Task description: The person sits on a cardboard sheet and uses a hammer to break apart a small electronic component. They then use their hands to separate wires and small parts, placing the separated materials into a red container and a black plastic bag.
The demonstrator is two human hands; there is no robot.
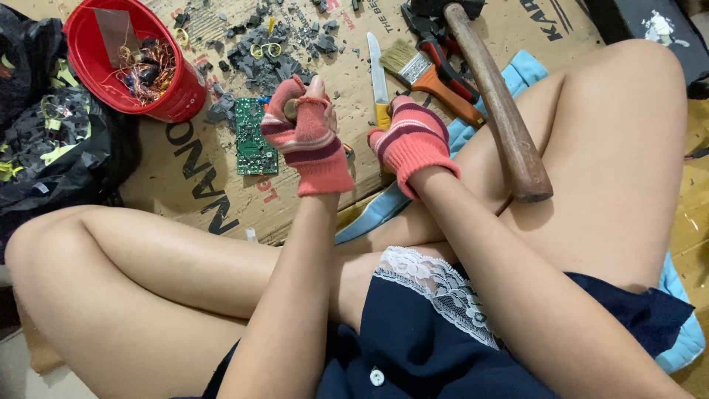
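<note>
My left hand (pixel 306 137), in a pink striped fingerless knit glove, is raised over the flattened brown cardboard sheet (pixel 185 177), fingers curled tight round a small brownish rounded piece (pixel 291 108); only its tip shows between thumb and fingers, so I can't tell what it is. My right hand (pixel 413 137) (same glove) is fisted low near the yellow-handled knife (pixel 379 77); can't tell whether it grips anything. A green rectangular circuit board (pixel 255 137) lies flat on the cardboard just left of my left hand. A pile of grey plastic shards (pixel 273 55) is toward the far edge. A red round plastic bowl of tangled copper wire (pixel 133 59) sits at the far left corner. A wooden-handled hammer (pixel 498 111) rests against my right leg, with an orange-handled flat paintbrush (pixel 425 74) beside it.
</note>
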